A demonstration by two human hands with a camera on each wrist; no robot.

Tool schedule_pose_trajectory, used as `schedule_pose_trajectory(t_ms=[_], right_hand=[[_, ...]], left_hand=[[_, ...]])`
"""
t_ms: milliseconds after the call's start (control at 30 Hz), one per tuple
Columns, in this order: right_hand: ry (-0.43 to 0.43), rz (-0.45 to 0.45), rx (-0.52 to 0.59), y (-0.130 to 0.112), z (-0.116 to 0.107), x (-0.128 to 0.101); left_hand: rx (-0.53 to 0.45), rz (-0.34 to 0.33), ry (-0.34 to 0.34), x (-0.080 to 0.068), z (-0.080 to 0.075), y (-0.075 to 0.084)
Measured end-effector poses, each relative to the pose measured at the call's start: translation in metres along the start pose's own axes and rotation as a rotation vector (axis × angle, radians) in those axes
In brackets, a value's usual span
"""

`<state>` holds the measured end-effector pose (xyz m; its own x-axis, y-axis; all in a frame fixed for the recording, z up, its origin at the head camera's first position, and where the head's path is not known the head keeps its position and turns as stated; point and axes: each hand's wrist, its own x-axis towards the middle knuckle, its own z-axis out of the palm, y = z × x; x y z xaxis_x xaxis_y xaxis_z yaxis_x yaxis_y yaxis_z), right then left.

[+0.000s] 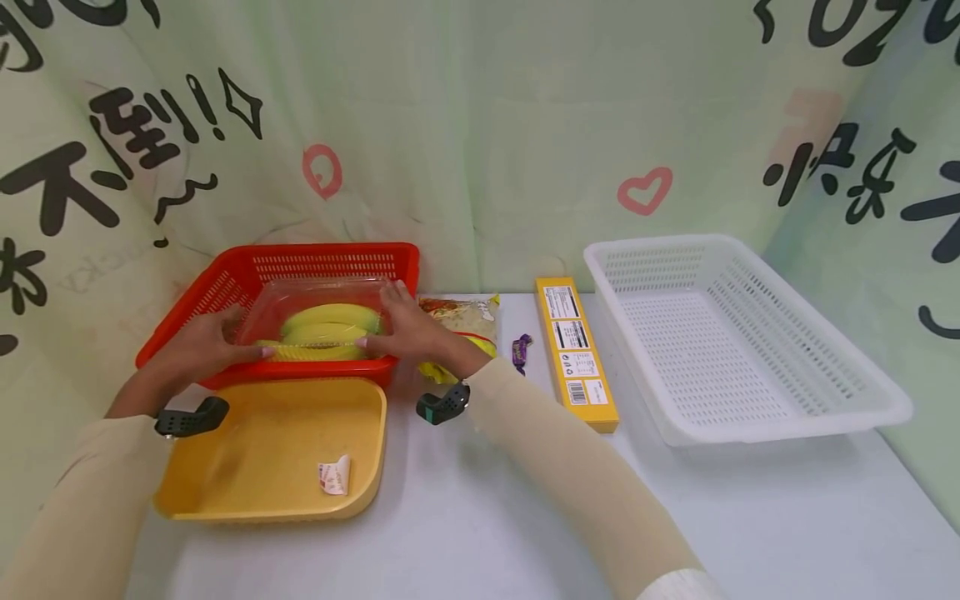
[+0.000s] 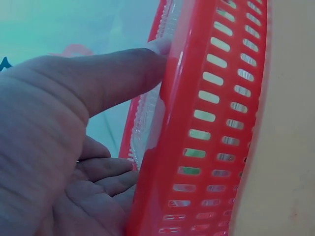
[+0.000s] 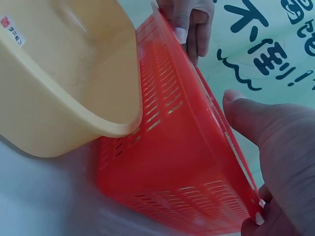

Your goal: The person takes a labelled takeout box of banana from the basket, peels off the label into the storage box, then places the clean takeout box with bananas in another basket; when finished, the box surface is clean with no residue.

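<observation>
1. Clear plastic box point(image 1: 318, 321) holding yellow bananas point(image 1: 326, 329) sits inside the red basket point(image 1: 225, 279), at about 10 o'clock on the white surface point(image 1: 487, 500)
2. Left hand point(image 1: 206, 342) grasps the box's 9 o'clock end, thumb along the near rim and fingers curled under; the left wrist view shows the thumb point(image 2: 113, 78) laid against the basket wall
3. Right hand point(image 1: 408, 329) clasps the 3 o'clock end likewise, so both hands hold the box between them
4. To do this well, I judge the box should stay level, with even pressure from both sides, since thin clear plastic may flex or pop open
5. Yellow tray point(image 1: 273, 450) lies just beside the basket at its 6 o'clock side, touching its wall in the right wrist view
6. Snack packet point(image 1: 468, 317), purple sweet point(image 1: 521, 350), yellow carton point(image 1: 577, 354) and white basket point(image 1: 825, 400) lie towards 3 o'clock
</observation>
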<state>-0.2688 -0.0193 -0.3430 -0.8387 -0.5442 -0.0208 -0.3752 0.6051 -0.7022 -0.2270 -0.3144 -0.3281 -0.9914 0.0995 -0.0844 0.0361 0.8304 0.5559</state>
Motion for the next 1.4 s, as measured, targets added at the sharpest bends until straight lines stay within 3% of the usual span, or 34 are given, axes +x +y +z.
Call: schedule_pose_trajectory(t_ms=[167,367,533,833,1033,1167,1400], right_hand=[[0.009,-0.011,0.045,-0.002,-0.003,-0.004],[0.029,-0.014,0.023,-0.001,-0.008,-0.006],[0.059,-0.014,-0.030,0.002,-0.013,-0.008],[0.136,-0.111,-0.019,0.013,-0.031,-0.019],[0.175,-0.054,-0.005,0.033,-0.053,-0.033],[0.190,-0.031,-0.019,0.046,-0.070,-0.045],[0.219,0.016,-0.067,0.065,-0.102,-0.063]], left_hand=[[-0.010,0.024,0.020,-0.001,0.002,0.004],[0.046,0.077,0.060,0.000,0.002,0.013],[0.082,0.086,0.020,0.004,0.002,0.023],[0.056,0.190,0.011,0.008,0.012,0.049],[-0.003,0.239,0.031,0.015,0.023,0.065],[-0.001,0.233,0.062,0.018,0.028,0.072],[0.047,0.146,0.094,0.019,0.031,0.079]])
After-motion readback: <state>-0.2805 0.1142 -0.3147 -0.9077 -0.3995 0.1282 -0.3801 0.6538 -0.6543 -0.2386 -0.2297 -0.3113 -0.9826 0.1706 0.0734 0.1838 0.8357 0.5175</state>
